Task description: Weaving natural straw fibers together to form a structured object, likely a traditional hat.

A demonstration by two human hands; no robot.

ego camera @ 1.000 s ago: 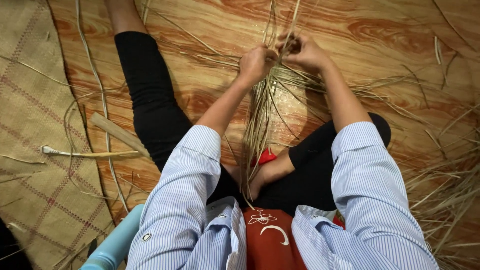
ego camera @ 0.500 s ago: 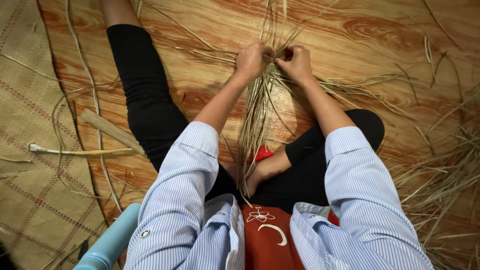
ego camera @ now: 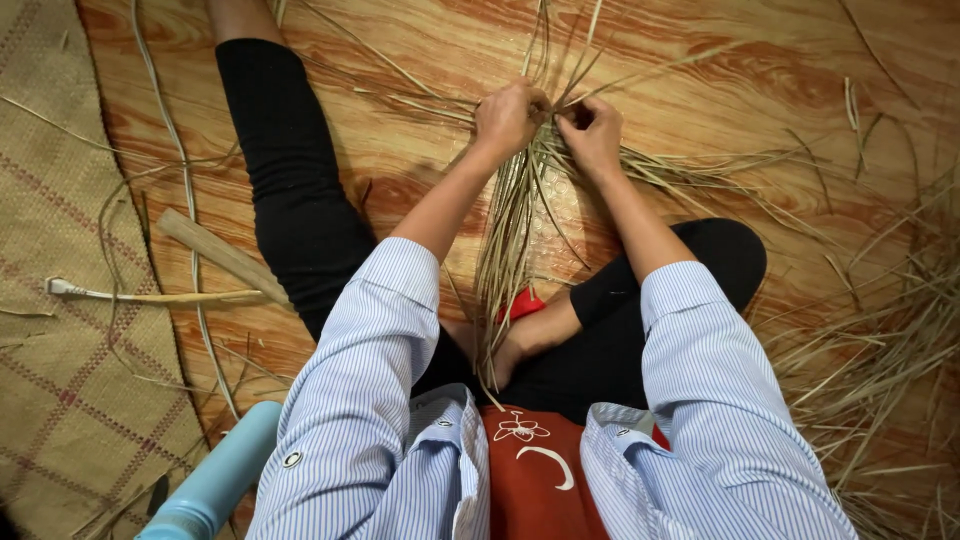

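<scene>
A bundle of long, thin, pale straw-coloured dried reed strands [ego camera: 515, 215] is gathered tight at one point, pinched there between two hands. From that point the strands run down toward the person's lap in a loose sheaf, while shorter ends fan outward across the wooden floor.

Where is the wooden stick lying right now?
In the head view, the wooden stick lies on the wood-patterned floor at the left, beside the person's outstretched leg, near the woven mat.
</scene>
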